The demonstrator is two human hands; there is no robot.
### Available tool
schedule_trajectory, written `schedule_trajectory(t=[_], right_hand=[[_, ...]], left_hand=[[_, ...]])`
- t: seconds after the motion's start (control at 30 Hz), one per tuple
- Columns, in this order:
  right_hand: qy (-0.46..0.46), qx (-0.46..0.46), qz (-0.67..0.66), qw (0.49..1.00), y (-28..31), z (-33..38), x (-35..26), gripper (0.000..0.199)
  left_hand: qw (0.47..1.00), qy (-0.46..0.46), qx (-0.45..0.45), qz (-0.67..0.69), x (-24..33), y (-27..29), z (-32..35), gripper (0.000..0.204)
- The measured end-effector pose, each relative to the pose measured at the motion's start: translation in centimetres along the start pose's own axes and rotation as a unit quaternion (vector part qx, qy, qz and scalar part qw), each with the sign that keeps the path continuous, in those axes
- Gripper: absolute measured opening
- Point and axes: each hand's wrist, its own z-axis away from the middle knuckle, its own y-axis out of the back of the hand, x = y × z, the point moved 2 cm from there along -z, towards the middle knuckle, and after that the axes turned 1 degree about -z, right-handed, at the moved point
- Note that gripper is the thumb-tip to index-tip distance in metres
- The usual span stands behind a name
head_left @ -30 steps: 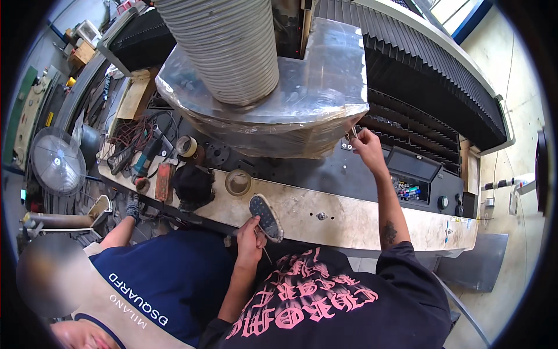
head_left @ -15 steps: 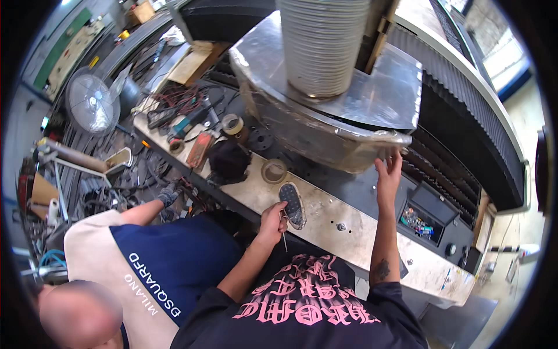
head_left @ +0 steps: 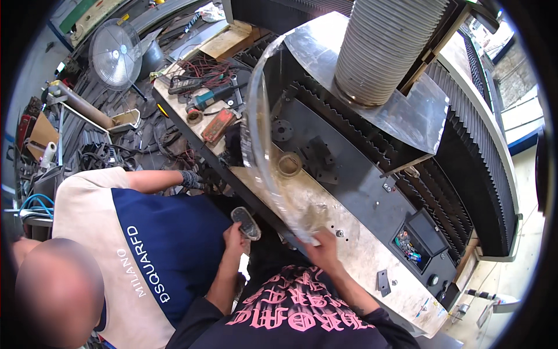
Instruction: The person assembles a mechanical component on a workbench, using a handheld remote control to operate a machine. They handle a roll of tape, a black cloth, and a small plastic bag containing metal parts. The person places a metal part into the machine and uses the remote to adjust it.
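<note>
My left hand (head_left: 233,237) is closed around a dark, oval remote control (head_left: 245,223) with rows of buttons and a pale wrapped edge. It is held low, in front of the bench edge. My right hand (head_left: 323,249) grips the lower end of a clear plastic strip curtain (head_left: 260,134), pulled out over the pale bench top (head_left: 363,264). The curtain hangs from a shiny metal hood (head_left: 401,125), and under the hood a dark machine bed with toothed slats (head_left: 372,145) shows. A round ring (head_left: 289,164) lies on the bench beside the curtain.
A ribbed duct (head_left: 386,55) rises from the hood. A co-worker (head_left: 157,232) bends at my left, one gloved hand (head_left: 190,179) low. An angle grinder (head_left: 203,100), a red box (head_left: 218,126) and cables lie on the far bench end. An open black box (head_left: 427,235) holds small parts.
My right hand has come from the hood's far corner toward me and left, drawing the curtain open. My left hand has moved down and left with the remote control. The view has shifted.
</note>
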Motion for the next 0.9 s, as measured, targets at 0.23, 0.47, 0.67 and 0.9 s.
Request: schedule_trajectory(t=[0.23, 0.47, 0.67, 0.9], right_hand=[[0.139, -0.149, 0.03, 0.979, -9.7, -6.5, -5.9, 0.02], [0.165, -0.149, 0.006, 0.975, -18.7, -11.6, -9.1, 0.021], [0.159, -0.16, -0.016, 0.974, -25.2, -15.9, -10.0, 0.026], [0.149, -0.188, -0.068, 0.968, -28.0, -18.6, -11.3, 0.033]], left_hand=[[0.999, -0.035, -0.02, -0.013, -2.6, 3.4, -1.2, 0.014], [0.989, -0.059, -0.11, 0.077, -5.1, 3.7, -1.9, 0.022], [0.994, -0.047, -0.094, -0.012, -3.9, 4.6, -2.5, 0.022], [0.992, -0.059, -0.079, -0.08, -2.9, 4.9, -2.6, 0.021]])
